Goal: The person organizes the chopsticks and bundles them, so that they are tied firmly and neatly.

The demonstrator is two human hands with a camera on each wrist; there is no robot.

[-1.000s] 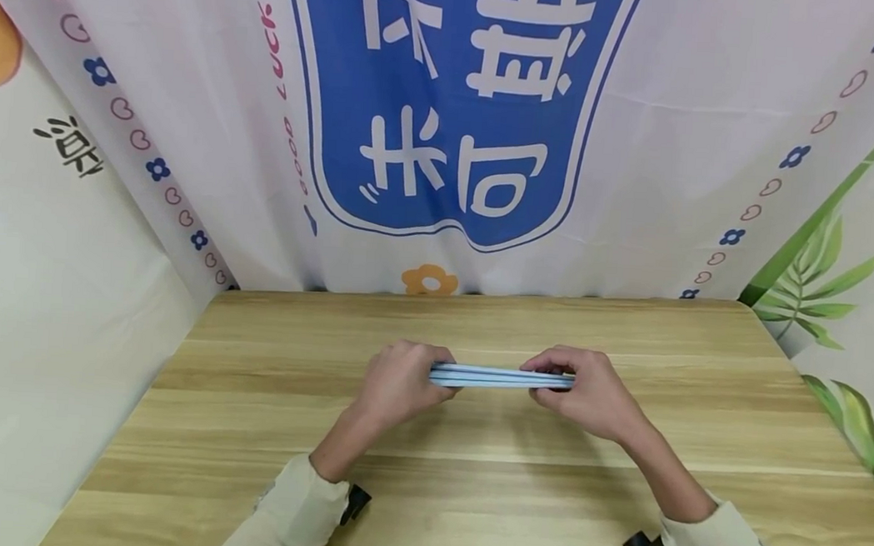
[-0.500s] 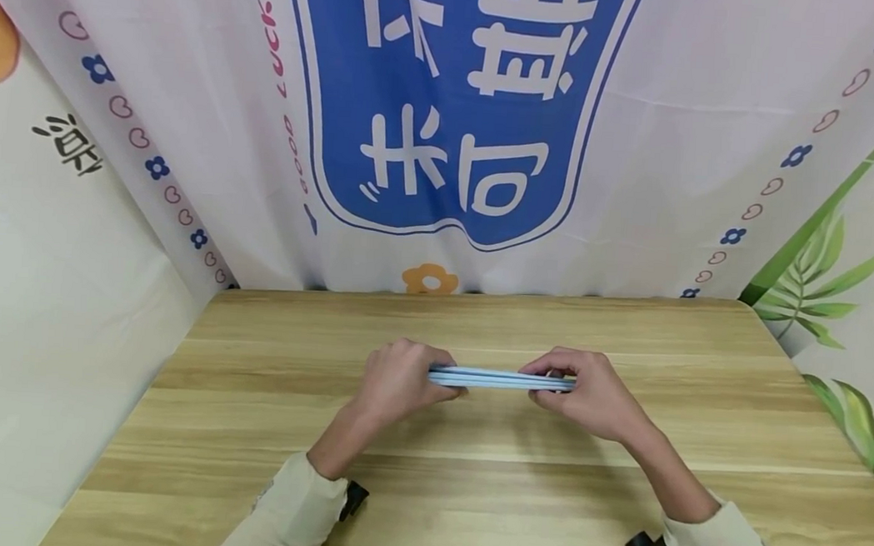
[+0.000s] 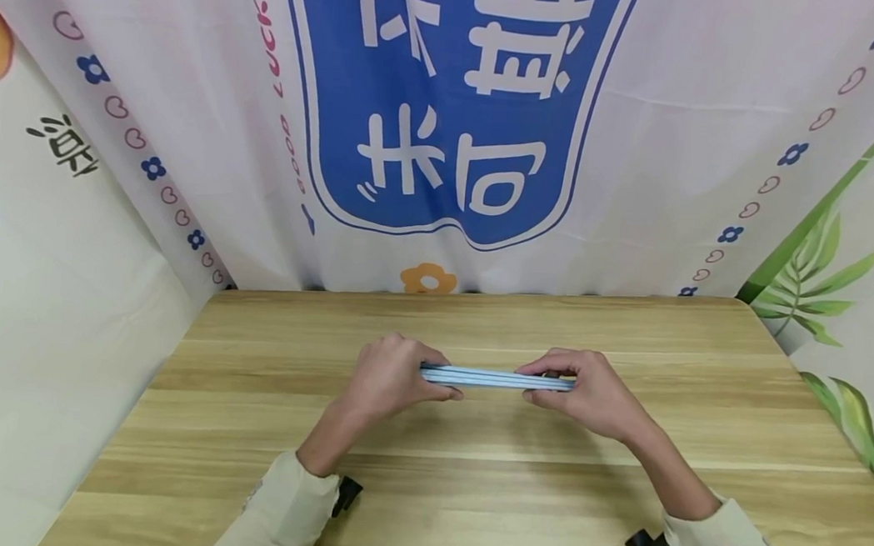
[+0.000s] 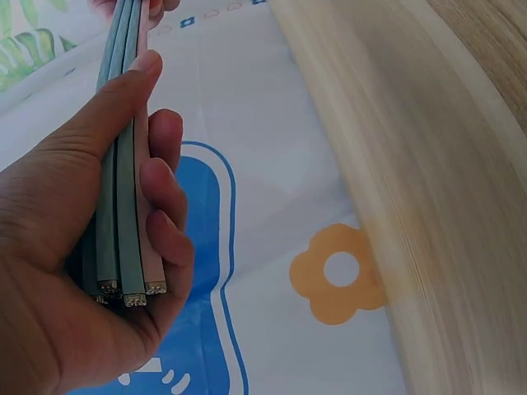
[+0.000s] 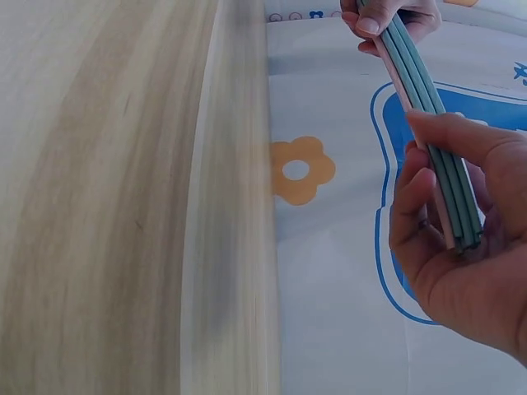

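At left above the table [image 3: 469,492]: left hand [image 3: 385,378] grips one end of stick bundle [image 3: 486,379] | middle: bundle looks all blue in head view; left wrist view adds pink stick [image 4: 141,148], patterned tips [image 4: 134,300] | right: right hand [image 3: 587,395] grips other end

on the blue panel [image 3: 453,99] of the white cloth [image 3: 660,186] behind the counter [image 3: 468,509], large white chinese characters lie turned on their sides and read upward, 未来 in the left column and 可期 in the right, with the uppermost ones cut by the upper edge of the head view. left of that panel, the same cloth carries "good luck" in slim pink-to-purple capitals, also running upward. a black character [image 3: 63,146] on the pale side covering [image 3: 38,282] at far left cannot be read with certainty.
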